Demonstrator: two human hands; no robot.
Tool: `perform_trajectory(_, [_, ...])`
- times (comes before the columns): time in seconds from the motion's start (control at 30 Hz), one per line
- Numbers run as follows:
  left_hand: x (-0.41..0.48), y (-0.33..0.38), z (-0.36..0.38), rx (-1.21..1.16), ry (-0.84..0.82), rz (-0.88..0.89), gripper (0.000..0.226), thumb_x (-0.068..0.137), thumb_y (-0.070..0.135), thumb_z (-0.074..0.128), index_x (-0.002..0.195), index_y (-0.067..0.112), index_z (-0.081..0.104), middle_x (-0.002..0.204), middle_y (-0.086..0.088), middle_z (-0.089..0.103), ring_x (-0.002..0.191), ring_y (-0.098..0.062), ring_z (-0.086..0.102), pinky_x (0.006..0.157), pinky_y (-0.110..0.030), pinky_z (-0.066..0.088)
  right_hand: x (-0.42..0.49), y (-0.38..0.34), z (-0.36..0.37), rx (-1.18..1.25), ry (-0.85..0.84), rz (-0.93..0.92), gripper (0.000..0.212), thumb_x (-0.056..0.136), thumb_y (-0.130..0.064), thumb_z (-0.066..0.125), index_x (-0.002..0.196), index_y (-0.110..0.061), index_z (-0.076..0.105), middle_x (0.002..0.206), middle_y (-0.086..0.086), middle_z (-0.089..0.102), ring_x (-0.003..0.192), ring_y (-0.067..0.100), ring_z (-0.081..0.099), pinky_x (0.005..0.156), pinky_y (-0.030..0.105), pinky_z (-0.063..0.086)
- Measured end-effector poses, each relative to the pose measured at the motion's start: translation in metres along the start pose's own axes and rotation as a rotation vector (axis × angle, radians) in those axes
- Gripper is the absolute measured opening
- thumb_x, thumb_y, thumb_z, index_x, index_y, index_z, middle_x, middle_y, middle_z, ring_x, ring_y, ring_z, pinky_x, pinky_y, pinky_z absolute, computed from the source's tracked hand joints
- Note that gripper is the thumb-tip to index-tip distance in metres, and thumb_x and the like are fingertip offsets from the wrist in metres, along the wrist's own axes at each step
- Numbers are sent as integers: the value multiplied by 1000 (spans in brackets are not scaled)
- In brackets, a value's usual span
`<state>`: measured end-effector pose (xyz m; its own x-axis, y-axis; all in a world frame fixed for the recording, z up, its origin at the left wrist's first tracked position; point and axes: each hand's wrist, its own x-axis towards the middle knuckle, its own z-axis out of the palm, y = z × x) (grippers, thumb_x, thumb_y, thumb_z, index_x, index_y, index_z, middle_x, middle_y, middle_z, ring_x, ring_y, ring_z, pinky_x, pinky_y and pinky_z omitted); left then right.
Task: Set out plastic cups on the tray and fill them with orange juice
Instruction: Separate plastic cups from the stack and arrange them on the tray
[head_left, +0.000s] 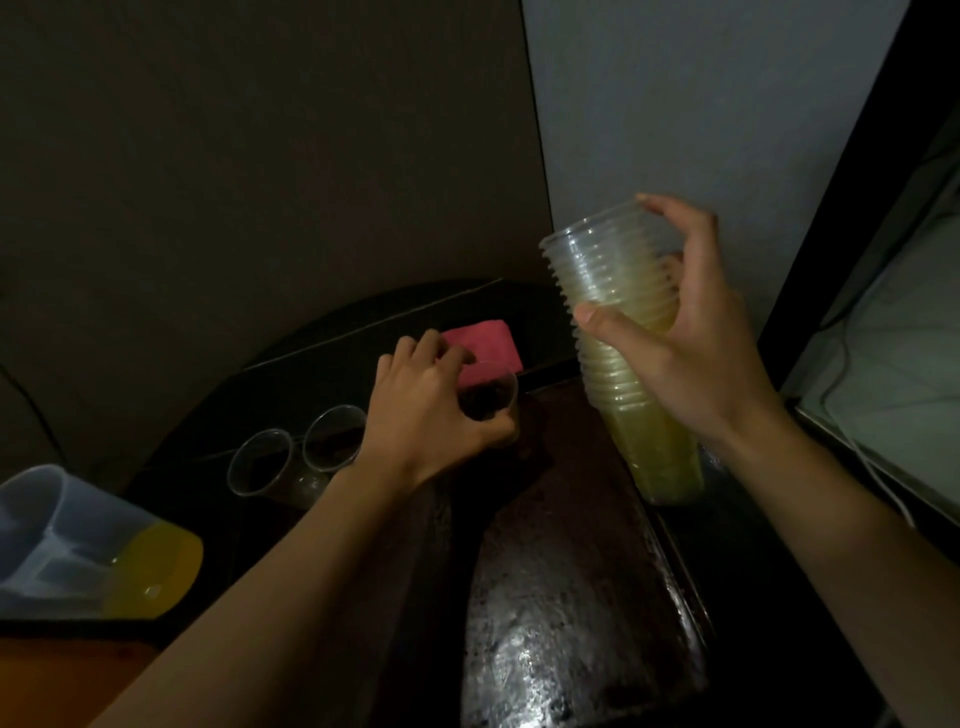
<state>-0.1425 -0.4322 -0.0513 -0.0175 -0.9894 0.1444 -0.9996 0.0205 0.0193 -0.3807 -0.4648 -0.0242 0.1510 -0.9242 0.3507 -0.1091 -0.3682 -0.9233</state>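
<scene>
My right hand (691, 338) grips a tall stack of clear plastic cups (623, 332), held tilted in the air above the right side of the dark tray (561, 597). My left hand (431, 410) holds a single clear cup (493, 395) by its side at the tray's far left corner. Two more empty clear cups (260, 460) (332, 436) stand side by side just left of that hand. A clear jug of orange juice (104, 551) stands at the lower left.
A pink folded cloth (493, 343) lies behind my left hand on the dark round table (322, 358). Walls meet in a corner behind the table. A dark frame with a pale surface and white cables (893, 364) stands at the right.
</scene>
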Motion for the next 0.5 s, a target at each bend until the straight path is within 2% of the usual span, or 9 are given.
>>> perform_trajectory(0.1, [-2, 0, 1, 0, -17, 9, 92, 68, 84, 41, 132, 21, 58, 129, -5, 50, 110, -21, 42, 84, -32, 29, 0, 0, 0, 9, -3, -8, 74, 86, -21, 79, 145, -29, 37, 110, -21, 56, 89, -18, 58, 66, 1, 42])
perform_trajectory(0.27, [-3, -2, 1, -18, -19, 3, 94, 66, 87, 41, 133, 22, 57, 127, -3, 49, 109, -19, 41, 85, -32, 31, 0, -2, 1, 7, -4, -6, 74, 86, -20, 78, 146, -29, 36, 108, -19, 57, 86, -17, 60, 64, 2, 44])
perform_trajectory(0.5, [0, -2, -3, -69, 4, -5, 91, 68, 84, 40, 134, 24, 57, 122, 0, 49, 109, -18, 42, 87, -33, 33, 1, 0, 1, -16, 1, -9, 73, 85, -24, 80, 144, -34, 37, 109, -19, 60, 91, -12, 61, 70, 4, 45])
